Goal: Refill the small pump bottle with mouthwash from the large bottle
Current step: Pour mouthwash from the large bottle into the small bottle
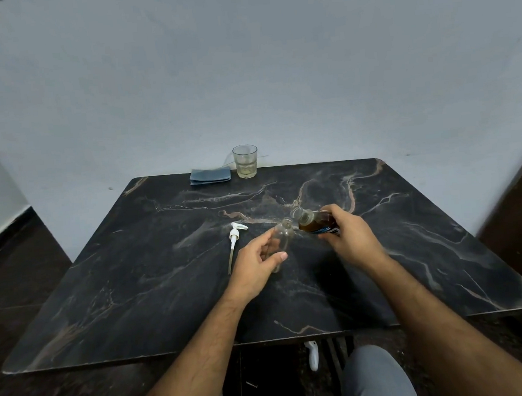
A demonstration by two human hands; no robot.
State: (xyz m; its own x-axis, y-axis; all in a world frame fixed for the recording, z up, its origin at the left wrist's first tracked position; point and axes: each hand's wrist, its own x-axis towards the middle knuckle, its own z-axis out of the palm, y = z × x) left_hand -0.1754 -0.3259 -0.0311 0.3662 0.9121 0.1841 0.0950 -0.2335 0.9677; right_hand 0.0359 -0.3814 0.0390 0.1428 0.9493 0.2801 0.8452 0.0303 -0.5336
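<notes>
A: Left hand (255, 265) grips the small bottle (281, 240), tilted, mouth open, just above the surface (135, 285).
B: Right hand (348, 237) wraps the big bottle (316, 223), tipped, its neck beside the small one's mouth. Amber liquid inside.
A: Pump (235, 242) lies left. Glass (245, 161) and cloth (210, 175) at the far edge.

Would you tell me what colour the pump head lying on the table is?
White pump head, shown in the head view.

Dark marble table (135, 285) against pale wall (242, 58)
</notes>
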